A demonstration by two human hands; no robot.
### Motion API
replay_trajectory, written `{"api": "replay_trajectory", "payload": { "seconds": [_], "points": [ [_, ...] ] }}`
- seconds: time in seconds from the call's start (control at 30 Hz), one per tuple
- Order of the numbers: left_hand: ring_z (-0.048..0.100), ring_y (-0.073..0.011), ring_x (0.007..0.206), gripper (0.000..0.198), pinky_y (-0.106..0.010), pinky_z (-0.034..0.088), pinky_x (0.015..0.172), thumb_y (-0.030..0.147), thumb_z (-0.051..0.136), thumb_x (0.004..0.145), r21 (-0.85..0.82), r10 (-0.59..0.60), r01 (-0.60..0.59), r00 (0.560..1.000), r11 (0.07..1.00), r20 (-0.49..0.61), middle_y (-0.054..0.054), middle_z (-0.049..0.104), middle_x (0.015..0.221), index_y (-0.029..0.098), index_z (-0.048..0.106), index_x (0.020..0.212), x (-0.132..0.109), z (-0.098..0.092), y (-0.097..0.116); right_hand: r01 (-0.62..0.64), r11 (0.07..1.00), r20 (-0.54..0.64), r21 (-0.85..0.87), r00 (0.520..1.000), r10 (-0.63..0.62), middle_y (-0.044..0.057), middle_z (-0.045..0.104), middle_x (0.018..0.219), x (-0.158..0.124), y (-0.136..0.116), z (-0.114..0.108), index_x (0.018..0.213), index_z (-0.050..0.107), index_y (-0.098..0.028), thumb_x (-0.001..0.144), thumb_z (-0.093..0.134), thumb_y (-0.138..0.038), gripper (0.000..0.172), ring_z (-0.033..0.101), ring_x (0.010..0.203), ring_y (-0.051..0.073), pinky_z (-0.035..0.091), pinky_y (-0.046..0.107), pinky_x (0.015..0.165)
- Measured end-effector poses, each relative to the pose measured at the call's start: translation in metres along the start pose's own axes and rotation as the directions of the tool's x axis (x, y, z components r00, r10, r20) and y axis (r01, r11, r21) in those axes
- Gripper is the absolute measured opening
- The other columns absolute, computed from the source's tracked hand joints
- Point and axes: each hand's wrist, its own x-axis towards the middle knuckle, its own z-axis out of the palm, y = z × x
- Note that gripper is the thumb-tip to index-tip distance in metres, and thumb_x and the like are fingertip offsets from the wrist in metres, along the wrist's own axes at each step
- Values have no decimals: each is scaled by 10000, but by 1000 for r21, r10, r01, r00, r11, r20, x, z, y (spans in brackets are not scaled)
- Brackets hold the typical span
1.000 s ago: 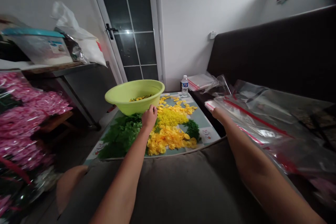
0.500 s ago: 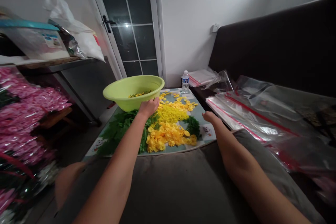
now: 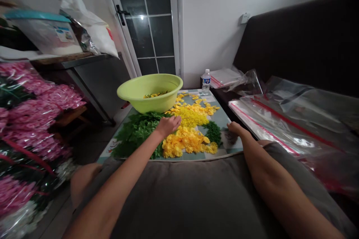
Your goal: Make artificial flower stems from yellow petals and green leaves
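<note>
My left hand is closed in a pinch over the edge of the green leaves, close to the small yellow blossoms; what its fingers hold, if anything, is too small to make out. Larger yellow-orange artificial flower heads lie just in front of it. At the table's right edge, my right hand has its fingers curled, and their grip is hidden. Between that hand and the flowers sits a small dark green clump. Behind the leaves stands a lime-green basin with yellow and green pieces inside.
A water bottle stands at the back of the patterned table. Clear plastic sleeves cover the dark seat on the right. Wrapped pink flowers are at left. A grey cushion lies across my lap.
My left hand has moved down and away from the basin's front, toward the leaves and yellow blossoms. My right hand stays by the table's right edge. The view has shifted slightly.
</note>
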Motion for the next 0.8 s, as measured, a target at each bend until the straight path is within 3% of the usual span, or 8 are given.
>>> {"api": "replay_trajectory", "payload": {
  "seconds": [0.1,0.17,0.23,0.33,0.4,0.47,0.6,0.8],
  "points": [
    [640,-180,861,211,-372,545,753,295,558,907,-175,-90,55,975,983,-201,-64,646,1047,161,610,1061,-37,3,6,-11,999,12,31,1000,10,104,590,1143,-2,-3,3,1129,589,-103,946,485,-310,295,600,1020,236,509,372,833],
    [638,-165,803,204,-353,545,714,302,540,917,-313,-220,99,898,945,-380,-52,650,981,148,609,1031,-52,-2,6,4,999,8,47,1000,-5,103,596,1128,-1,-11,2,1125,589,-107,933,510,-318,296,609,994,229,518,368,817],
    [624,-149,743,212,-321,538,659,322,521,925,-465,-364,109,783,878,-504,-38,642,914,143,604,1003,-55,-11,3,37,998,-7,54,999,-37,89,603,1114,2,-25,-1,1130,581,-118,930,518,-321,292,618,961,215,528,372,796],
    [503,-76,490,247,-212,437,448,368,493,933,-685,-556,69,645,726,-524,27,567,703,137,581,933,-49,-24,-2,118,992,-60,39,991,-116,92,601,1126,6,-51,-5,1139,573,-125,909,556,-320,302,618,953,211,529,384,799],
    [325,-47,351,258,-173,284,339,373,461,937,-802,-658,36,595,596,-462,98,390,517,154,544,828,-47,-30,-2,184,983,-95,17,979,-181,105,599,1140,4,-69,-2,1128,583,-131,903,567,-316,291,612,967,210,522,380,817],
    [230,-50,308,223,-161,195,310,355,472,903,-883,-727,13,573,469,-377,133,250,432,191,492,752,-48,-34,2,259,966,-102,0,961,-257,96,605,1135,-6,-86,7,1100,599,-158,921,536,-317,247,612,951,190,520,368,821],
    [209,-46,300,150,-144,166,312,320,549,807,-961,-783,-7,578,278,-231,136,272,390,213,499,714,-54,-40,18,434,901,-80,-17,897,-434,60,632,1035,-46,-112,34,1055,602,-148,924,528,-333,238,624,873,173,526,366,773],
    [225,-43,312,123,-135,169,311,279,596,771,-990,-800,16,591,139,-103,125,278,389,206,533,695,-54,-38,31,602,796,-83,-64,792,-605,123,594,1116,-74,-126,60,1165,557,-149,823,635,-376,418,560,1033,246,468,381,854]
  ]
}}
